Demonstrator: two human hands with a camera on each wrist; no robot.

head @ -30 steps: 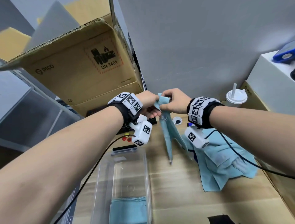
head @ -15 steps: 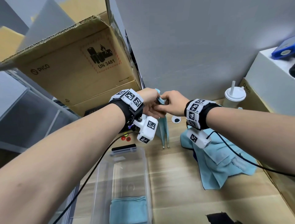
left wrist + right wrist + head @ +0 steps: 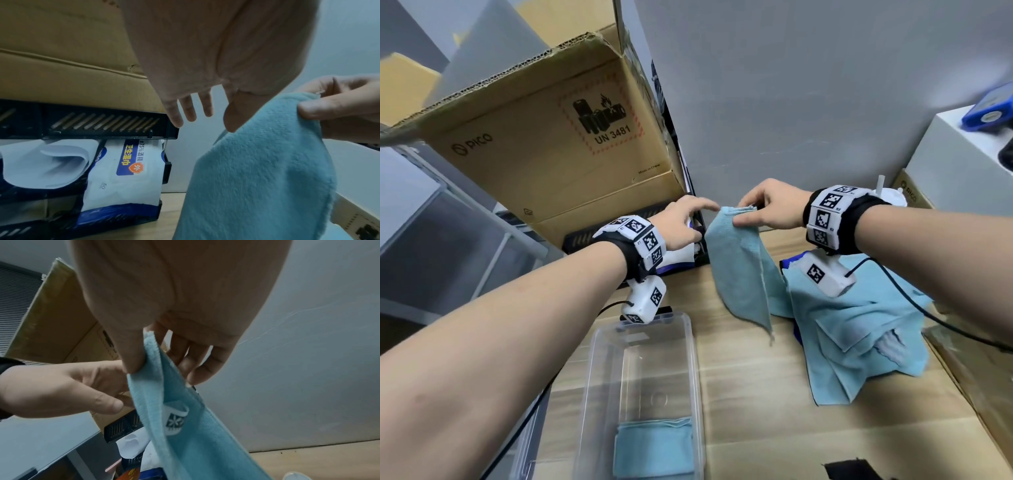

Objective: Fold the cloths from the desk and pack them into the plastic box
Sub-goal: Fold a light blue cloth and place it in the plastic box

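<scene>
The right hand [image 3: 770,205] pinches the top edge of a blue cloth [image 3: 743,270], which hangs above the surface [image 3: 756,411]. The left hand [image 3: 685,222] hovers just beside it, fingers loosely spread, holding nothing. A folded cloth [image 3: 654,448] lies in the plastic box [image 3: 697,377] by the near edge.

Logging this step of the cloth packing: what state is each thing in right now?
held cloth: hanging, pinched at top
right hand: pinching the held cloth
left hand: open, fingers spread
plastic box: lidless, one folded cloth inside
cloth pile: crumpled, unfolded
</scene>
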